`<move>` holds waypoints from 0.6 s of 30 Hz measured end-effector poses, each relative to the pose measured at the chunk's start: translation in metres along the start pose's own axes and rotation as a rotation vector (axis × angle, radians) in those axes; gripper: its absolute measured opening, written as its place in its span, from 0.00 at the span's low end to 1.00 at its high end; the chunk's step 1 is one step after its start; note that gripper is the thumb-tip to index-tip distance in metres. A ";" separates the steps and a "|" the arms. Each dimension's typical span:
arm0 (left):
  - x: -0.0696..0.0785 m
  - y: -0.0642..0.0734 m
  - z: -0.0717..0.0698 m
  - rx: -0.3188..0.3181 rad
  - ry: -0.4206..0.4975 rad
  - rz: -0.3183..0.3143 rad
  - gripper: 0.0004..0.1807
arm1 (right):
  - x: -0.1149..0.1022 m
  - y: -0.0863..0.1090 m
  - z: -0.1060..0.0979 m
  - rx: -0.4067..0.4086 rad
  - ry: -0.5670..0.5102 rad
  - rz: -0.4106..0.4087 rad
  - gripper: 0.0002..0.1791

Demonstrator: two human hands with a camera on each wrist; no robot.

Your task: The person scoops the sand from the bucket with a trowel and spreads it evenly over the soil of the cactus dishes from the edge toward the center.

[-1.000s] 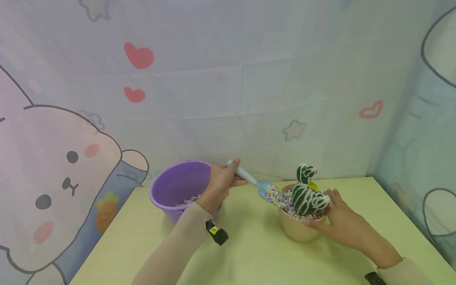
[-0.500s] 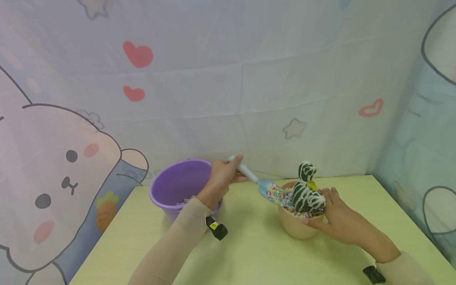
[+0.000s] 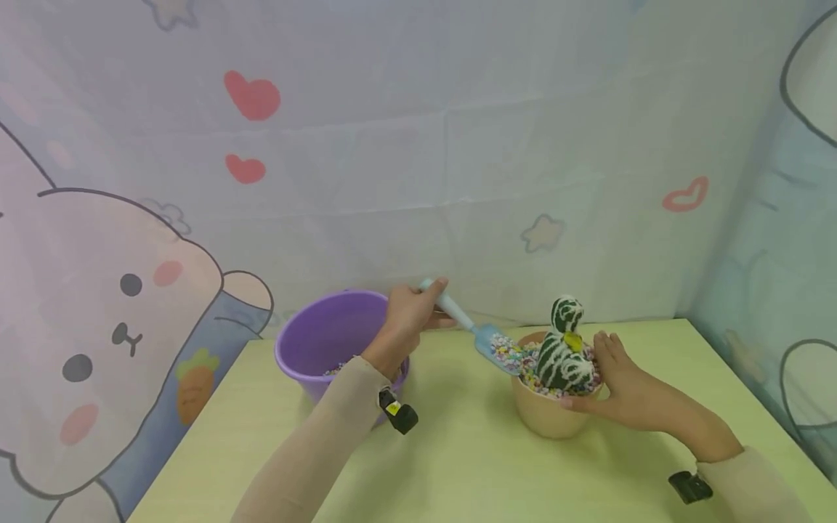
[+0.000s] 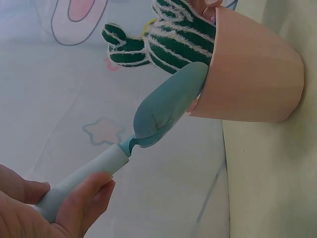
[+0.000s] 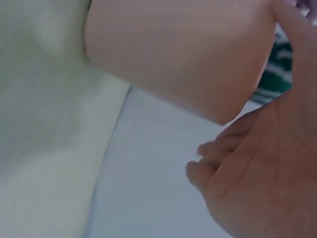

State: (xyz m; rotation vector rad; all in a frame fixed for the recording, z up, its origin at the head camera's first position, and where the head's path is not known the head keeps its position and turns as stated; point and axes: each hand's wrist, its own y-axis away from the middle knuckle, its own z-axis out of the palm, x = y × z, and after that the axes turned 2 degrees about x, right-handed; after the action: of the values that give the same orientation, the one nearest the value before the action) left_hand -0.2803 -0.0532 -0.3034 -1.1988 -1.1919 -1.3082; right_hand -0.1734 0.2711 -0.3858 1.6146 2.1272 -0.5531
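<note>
In the head view my left hand grips the handle of a light-blue toy shovel. The shovel's scoop carries small pastel pebbles and tilts down onto the near-left rim of a peach flowerpot. A green toy cactus with white fuzzy stripes stands in the pot among more pebbles. The left wrist view shows the underside of the scoop against the rim. My right hand spreads round the pot's right side, thumb at the front rim, fingers fairly straight beyond it.
A purple bucket with pebbles inside stands left of the pot, partly behind my left forearm. Both stand on a pale yellow-green table. A cartoon-printed cloth hangs close behind the table, with another at the right.
The shovel shifts only slightly, its scoop staying at the pot's rim. Fewer pebbles appear on the scoop. The cactus moves slightly relative to my right hand, whose fingers are now a little apart from it.
</note>
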 end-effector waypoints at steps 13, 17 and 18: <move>0.005 0.000 0.002 0.004 -0.044 0.058 0.19 | 0.001 -0.002 0.001 -0.006 -0.016 0.021 0.70; 0.008 -0.001 0.004 0.004 -0.089 0.083 0.20 | 0.001 -0.002 0.000 -0.008 -0.016 0.014 0.69; 0.009 -0.001 0.004 0.007 -0.101 0.091 0.20 | 0.001 -0.003 0.000 -0.008 -0.018 0.013 0.69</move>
State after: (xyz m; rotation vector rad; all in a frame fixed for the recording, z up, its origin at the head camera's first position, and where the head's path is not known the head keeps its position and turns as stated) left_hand -0.2815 -0.0495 -0.2944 -1.3116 -1.1981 -1.1872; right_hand -0.1764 0.2713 -0.3862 1.6117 2.1016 -0.5523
